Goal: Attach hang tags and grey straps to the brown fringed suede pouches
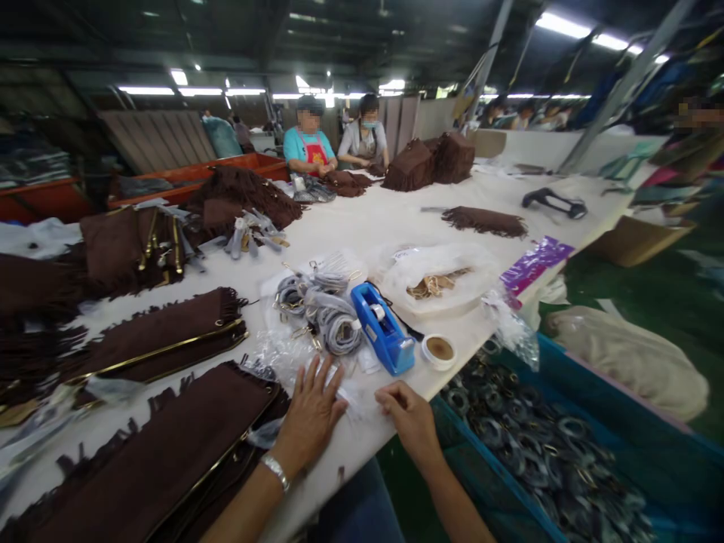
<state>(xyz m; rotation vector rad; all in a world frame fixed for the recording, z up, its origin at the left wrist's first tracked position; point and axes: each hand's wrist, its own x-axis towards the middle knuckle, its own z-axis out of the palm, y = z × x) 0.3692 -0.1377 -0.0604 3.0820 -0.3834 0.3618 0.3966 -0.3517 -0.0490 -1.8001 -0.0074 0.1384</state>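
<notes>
My left hand (314, 415) lies flat with fingers spread on crumpled clear plastic (354, 392) at the table's near edge. A silver band circles that wrist. My right hand (410, 418) is closed, thumb against curled fingers, at the right end of the plastic; whatever it may pinch is too small to make out. Just beyond my hands are bundled grey straps (339, 328) with metal clips, a blue tape dispenser (381, 328) and a small round tub (439, 351) of brown material. Left of my left hand lies a brown fringed bag (197, 437) with a gold-coloured zip.
More brown fringed pieces (164, 335) cover the table's left side. A white plastic bag (438, 279) holds tan tags. Below the right edge stands a blue bin (639, 407) full of coiled straps. Two people (311, 147) work across the table beside brown stacks (430, 162).
</notes>
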